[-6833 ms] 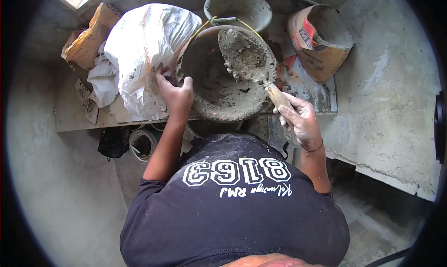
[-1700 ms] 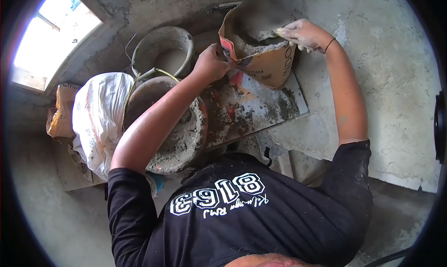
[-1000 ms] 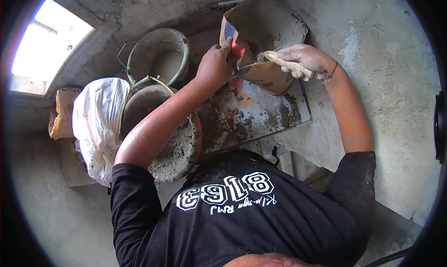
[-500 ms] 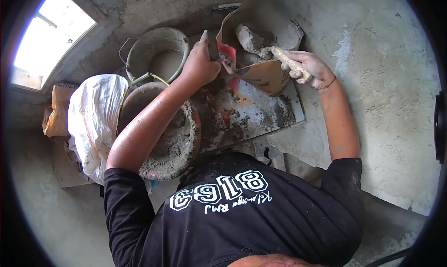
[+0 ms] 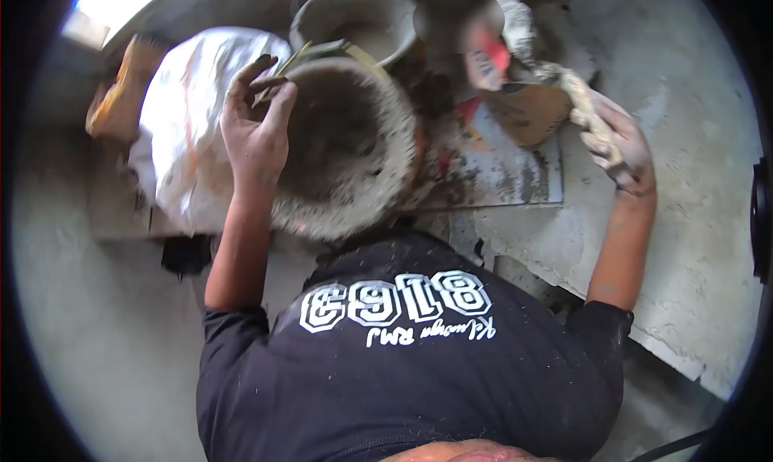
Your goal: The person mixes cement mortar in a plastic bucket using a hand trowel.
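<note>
My right hand (image 5: 624,144) is wrapped round the pale, cement-caked handle of a trowel (image 5: 581,100). Grey powder covers its far end, at the mouth of a torn brown paper cement bag (image 5: 527,112). A blurred red-and-white flap shows on the bag. My left hand (image 5: 256,128) is raised between the white sack and the mortar bucket (image 5: 394,172), fingers partly bent and apart, with nothing clearly held. Wet grey mortar lies inside that bucket and crusts its rim. A yellow-green handle or cord (image 5: 326,47) crosses the rim near my left fingertips.
A second bucket (image 5: 403,39) with grey contents stands behind the mortar bucket. The bulging white sack (image 5: 189,132) and an orange-brown paper bag (image 5: 125,92) are at the left. Mortar crumbs litter a flat board (image 5: 515,184) under the cement bag. Concrete surface (image 5: 692,220) extends at the right.
My left hand has left the cement bag's edge and moved left past the mortar bucket. My right hand keeps the trowel, its powdered end now nearer the bag's edge. The camera view has shifted.
</note>
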Available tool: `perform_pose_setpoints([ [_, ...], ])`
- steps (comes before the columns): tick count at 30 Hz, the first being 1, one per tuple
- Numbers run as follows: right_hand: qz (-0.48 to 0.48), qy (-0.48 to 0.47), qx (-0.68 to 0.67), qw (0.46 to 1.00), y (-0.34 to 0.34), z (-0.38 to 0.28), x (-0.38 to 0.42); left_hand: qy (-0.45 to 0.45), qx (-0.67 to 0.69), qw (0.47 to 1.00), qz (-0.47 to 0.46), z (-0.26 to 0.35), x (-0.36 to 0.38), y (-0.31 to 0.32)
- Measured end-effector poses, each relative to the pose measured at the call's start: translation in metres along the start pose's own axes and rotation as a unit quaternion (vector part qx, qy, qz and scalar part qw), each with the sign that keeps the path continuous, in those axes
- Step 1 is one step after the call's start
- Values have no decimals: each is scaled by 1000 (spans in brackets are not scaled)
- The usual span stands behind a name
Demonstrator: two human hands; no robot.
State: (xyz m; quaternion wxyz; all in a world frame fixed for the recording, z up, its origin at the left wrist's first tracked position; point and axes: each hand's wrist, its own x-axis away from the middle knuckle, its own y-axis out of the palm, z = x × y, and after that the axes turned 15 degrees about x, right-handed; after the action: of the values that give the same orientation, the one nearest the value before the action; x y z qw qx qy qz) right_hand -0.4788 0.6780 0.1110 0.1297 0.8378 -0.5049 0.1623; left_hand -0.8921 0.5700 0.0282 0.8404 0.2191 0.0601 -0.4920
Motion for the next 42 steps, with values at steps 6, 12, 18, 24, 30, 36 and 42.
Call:
perform_pose_setpoints([
  [6,-92,17,10,996,78,16,11,108,-119,976,147,-10,61,-88],
  [12,-185,63,96,976,148,40,-10,-14,-99,975,201,-29,86,-117],
  [18,-169,70,302,935,185,53,-34,-110,-77,983,126,-45,72,-128],
  [24,-185,29,411,892,200,56,-58,-88,-63,985,136,-69,65,-119],
  [30,-149,-82,598,783,201,63,-51,-81,-108,982,133,-61,66,-114],
  [36,-96,-170,740,644,237,64,-62,-85,-112,981,134,-54,66,-111],
  [42,-44,-259,813,520,251,49,-46,-62,-117,979,156,-59,68,-111],
])
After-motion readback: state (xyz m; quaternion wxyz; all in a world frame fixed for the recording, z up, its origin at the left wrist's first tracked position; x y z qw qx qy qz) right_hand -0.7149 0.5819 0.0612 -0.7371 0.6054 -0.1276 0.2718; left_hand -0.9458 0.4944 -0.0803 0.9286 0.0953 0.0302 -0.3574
